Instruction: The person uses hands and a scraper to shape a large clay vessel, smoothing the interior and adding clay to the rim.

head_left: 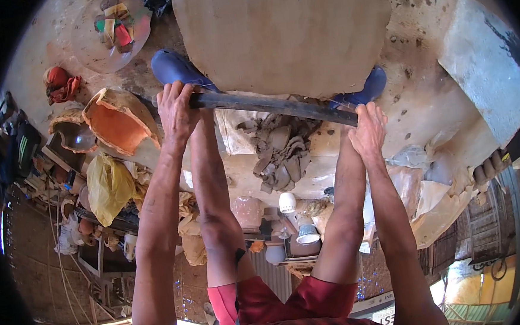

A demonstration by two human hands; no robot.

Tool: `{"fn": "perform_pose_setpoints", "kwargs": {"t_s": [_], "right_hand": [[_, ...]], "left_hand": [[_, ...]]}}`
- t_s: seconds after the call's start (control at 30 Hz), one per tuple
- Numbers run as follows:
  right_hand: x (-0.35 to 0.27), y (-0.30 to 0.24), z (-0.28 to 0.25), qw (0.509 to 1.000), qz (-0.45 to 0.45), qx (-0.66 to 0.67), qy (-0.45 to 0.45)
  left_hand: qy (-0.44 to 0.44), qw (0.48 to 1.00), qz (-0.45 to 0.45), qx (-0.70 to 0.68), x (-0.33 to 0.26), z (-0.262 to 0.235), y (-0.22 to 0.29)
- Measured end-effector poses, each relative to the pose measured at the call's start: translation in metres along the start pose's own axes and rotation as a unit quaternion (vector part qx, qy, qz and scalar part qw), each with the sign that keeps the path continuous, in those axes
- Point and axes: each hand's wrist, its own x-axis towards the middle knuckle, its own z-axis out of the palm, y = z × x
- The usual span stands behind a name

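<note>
A long dark pipe [274, 106] lies crosswise in front of me, its right end a little nearer than its left. My left hand [177, 111] is closed round its left end, and my right hand [369, 131] grips the right end. Just beyond the pipe spreads a broad, flat tan slab [288, 35] that looks like clay, its near edge close to the pipe. Torn grey-brown clay scraps [280, 146] are heaped on the near side, between my legs. My feet, in blue shoes [174, 66], stand at either side of the slab.
On the left are a broken orange clay pot [120, 120], a red cloth bundle [60, 85], a yellow plastic bag [110, 189] and a clear round tub [89, 39] with coloured pieces. A pale grey board [492, 68] lies far right. A white cup [287, 202] stands behind the scraps.
</note>
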Motion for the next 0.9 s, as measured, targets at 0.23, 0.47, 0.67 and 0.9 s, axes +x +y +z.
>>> {"fn": "perform_pose_setpoints", "kwargs": {"t_s": [0.23, 0.47, 0.67, 0.9], "right_hand": [[-0.022, 0.014, 0.031, 0.999, -0.004, 0.002, -0.032], [-0.089, 0.067, 0.030, 0.999, 0.038, 0.024, 0.025], [-0.142, 0.112, 0.018, 0.963, 0.146, 0.197, 0.115], [-0.005, 0.040, 0.028, 0.881, 0.296, 0.341, 0.142]], "left_hand": [[-0.077, 0.996, -0.008, -0.042, -0.049, 0.034, -0.007], [0.050, 0.997, -0.010, -0.051, -0.055, 0.002, 0.080], [0.222, 0.957, 0.063, -0.177, -0.003, -0.078, 0.165], [-0.060, 0.707, -0.402, -0.579, -0.047, -0.007, 0.215]]}}
